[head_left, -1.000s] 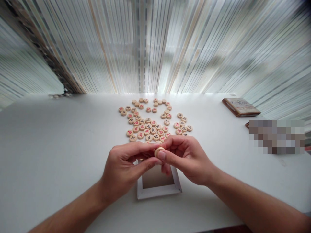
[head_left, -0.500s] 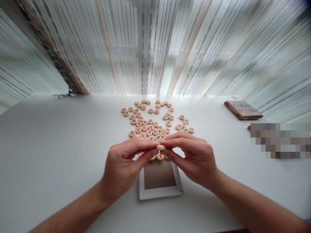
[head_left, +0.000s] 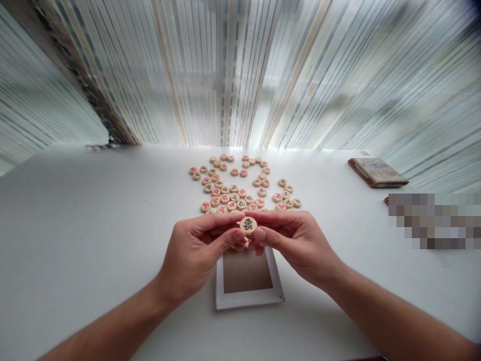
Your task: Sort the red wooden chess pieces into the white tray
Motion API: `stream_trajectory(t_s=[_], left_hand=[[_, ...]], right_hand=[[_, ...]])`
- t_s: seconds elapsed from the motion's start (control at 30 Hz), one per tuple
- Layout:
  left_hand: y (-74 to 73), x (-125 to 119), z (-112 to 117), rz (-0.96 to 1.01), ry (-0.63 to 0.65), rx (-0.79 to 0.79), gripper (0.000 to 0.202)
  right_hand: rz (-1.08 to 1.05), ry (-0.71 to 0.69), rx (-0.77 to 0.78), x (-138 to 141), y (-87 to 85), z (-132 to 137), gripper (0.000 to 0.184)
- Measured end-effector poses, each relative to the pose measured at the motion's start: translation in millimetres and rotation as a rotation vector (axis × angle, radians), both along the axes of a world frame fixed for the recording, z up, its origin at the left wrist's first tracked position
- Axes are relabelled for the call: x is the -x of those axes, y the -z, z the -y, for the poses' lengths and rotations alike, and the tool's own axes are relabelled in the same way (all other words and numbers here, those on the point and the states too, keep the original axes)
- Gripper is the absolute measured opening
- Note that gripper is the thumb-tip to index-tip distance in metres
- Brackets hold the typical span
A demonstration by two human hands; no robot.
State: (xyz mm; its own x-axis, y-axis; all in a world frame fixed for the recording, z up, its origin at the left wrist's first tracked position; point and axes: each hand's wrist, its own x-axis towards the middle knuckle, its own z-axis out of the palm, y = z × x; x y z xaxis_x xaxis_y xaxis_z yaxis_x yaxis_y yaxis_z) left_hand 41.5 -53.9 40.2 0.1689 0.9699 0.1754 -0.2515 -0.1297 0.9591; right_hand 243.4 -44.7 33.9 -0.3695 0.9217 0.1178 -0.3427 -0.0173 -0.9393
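A broad, smooth white desk (head_left: 112,225) stretches out before us, paler towards its far edge, where a striped curtain of grey, white and tan bands (head_left: 210,75) hangs with daylight glowing through it. Out to the right, a flat brown-edged box with a pale printed top (head_left: 379,172) lies near the far side. And centre stage, the round, pale wooden disc with a black character (head_left: 248,226), held above the desk, its marked face turned to the person, its rim smooth and rounded! The left hand (head_left: 193,248) pinches one side, the right hand (head_left: 296,245) the other, thumbs and fingers drawn in close around it. Beyond them spread round wooden pieces with red or black characters (head_left: 232,205), some faces blank; below sits a shallow, white-walled tray with a brownish floor (head_left: 244,299).
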Motion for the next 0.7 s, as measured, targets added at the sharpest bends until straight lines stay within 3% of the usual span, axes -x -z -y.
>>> stream_trajectory(t_s=[0.33, 0.7], left_hand=[[1.2, -2.1, 1.8, -0.038, -0.026, -0.056, 0.019], [4.6, -1.5, 5.4, -0.1, 0.04, -0.07, 0.034]], right_hand=[[0.03, -0.003, -0.006, 3.1, -5.4, 2.0, 0.013], [0.091, -0.048, 0.142, 0.5, -3.2, 1.4, 0.041]])
